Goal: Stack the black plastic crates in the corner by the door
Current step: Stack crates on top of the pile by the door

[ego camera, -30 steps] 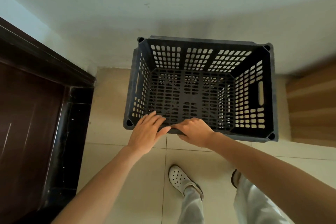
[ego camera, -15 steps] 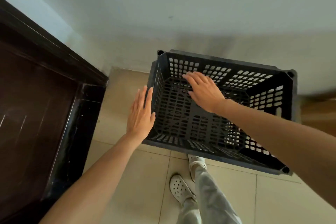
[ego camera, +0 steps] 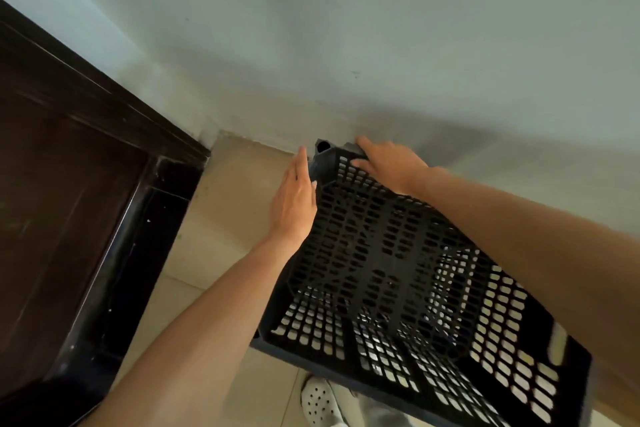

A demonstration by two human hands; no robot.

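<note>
So the black crate [ego camera: 398,274] is tipped up on a slant right now, far corner pointing into the spot where the pale wall [ego camera: 346,28] meets the tiled floor [ego camera: 235,191], just right of the dark door [ego camera: 69,201]. Left hand [ego camera: 294,204] is flat against the crate's left side, fingers [ego camera: 300,163] straight and together, not wrapped round anything. Right hand [ego camera: 391,163] is draped over the far top corner, fingers curled over the rim, looks like a grip but the edge is blurry. White clog [ego camera: 318,402] peeks out below the crate.
</note>
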